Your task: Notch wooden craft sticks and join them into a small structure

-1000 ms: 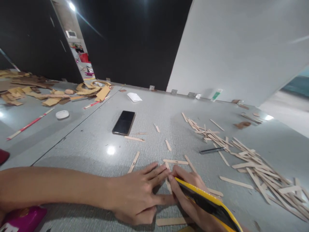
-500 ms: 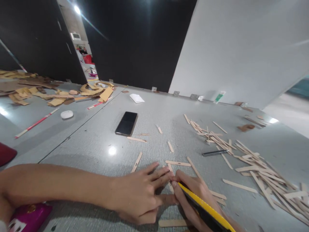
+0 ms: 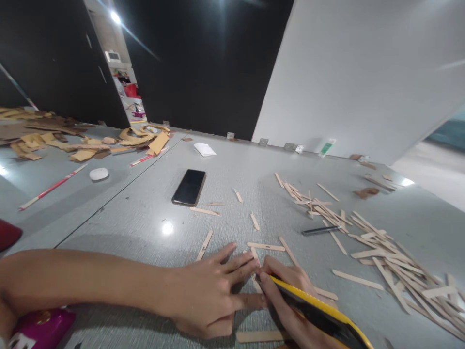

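Note:
My left hand (image 3: 212,293) lies flat on the table with its fingers spread. Its fingertips press on a craft stick (image 3: 254,253), most of which is hidden beneath the two hands. In my right hand (image 3: 285,283) is a yellow and black utility knife (image 3: 321,310), gripped like a pen. The knife's tip end points at the stick beside my left fingertips; the blade itself is hard to make out. Around the hands lie a notched craft stick (image 3: 266,246), a slanted stick (image 3: 289,251) and another stick (image 3: 259,336) nearest me.
To the right spreads a heap of craft sticks (image 3: 392,264), with a dark thin strip (image 3: 321,230) by it. Farther off are a phone (image 3: 189,187), folded white paper (image 3: 204,149) and a white case (image 3: 99,174). Cardboard scraps (image 3: 83,155) cover the far left. A purple pouch (image 3: 45,327) sits under my left forearm.
The knife's rear end has swung a little to the right and shows more of its black side. My left hand keeps its place on the stick. The whole view has shifted slightly.

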The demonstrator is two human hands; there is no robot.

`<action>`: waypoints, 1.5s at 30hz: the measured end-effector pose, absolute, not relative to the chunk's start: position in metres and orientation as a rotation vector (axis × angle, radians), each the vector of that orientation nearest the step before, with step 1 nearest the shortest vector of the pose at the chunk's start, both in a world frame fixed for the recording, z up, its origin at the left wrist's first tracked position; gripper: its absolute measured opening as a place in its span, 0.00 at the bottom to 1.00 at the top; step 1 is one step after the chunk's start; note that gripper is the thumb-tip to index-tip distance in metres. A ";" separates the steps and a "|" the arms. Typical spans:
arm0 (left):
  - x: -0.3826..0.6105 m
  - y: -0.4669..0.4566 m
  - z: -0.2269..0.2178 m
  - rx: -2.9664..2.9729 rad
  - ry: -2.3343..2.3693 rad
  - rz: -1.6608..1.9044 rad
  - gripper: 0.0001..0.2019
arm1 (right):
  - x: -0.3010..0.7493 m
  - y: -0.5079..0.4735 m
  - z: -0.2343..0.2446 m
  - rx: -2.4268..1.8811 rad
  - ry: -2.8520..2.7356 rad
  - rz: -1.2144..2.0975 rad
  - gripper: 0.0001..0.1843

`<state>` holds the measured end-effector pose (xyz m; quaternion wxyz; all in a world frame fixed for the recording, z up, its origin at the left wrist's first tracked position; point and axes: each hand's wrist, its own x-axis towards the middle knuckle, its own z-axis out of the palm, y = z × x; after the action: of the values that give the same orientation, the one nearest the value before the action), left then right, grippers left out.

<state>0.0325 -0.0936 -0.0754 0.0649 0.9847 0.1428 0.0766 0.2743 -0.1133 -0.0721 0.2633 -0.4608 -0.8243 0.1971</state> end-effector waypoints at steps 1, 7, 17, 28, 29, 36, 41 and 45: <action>0.032 -0.093 -0.075 2.964 0.425 0.234 0.31 | 0.275 -0.114 -0.073 -1.276 -2.222 0.535 0.22; 0.032 -0.093 -0.074 2.941 0.408 0.269 0.31 | 0.276 -0.115 -0.073 -1.366 -2.147 0.520 0.25; 0.032 -0.094 -0.074 2.973 0.423 0.274 0.30 | 0.272 -0.112 -0.079 -1.320 -2.168 0.551 0.21; 0.032 -0.093 -0.078 2.985 0.419 0.280 0.31 | 0.270 -0.110 -0.085 -1.289 -2.239 0.540 0.13; 0.032 -0.093 -0.078 2.986 0.419 0.278 0.31 | 0.271 -0.109 -0.083 -1.280 -2.260 0.545 0.12; 0.032 -0.093 -0.078 2.962 0.440 0.292 0.31 | 0.271 -0.107 -0.070 -1.235 -2.293 0.562 0.14; 0.032 -0.093 -0.078 2.961 0.458 0.263 0.32 | 0.273 -0.107 -0.064 -1.080 -2.244 0.512 0.16; 0.032 -0.094 -0.078 2.956 0.458 0.261 0.32 | 0.275 -0.111 -0.062 -1.125 -2.235 0.386 0.16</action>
<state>0.0321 -0.0937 -0.0776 0.0695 0.9821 0.1522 0.0868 0.2746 -0.1106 -0.0623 0.3000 -0.4240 -0.8421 0.1455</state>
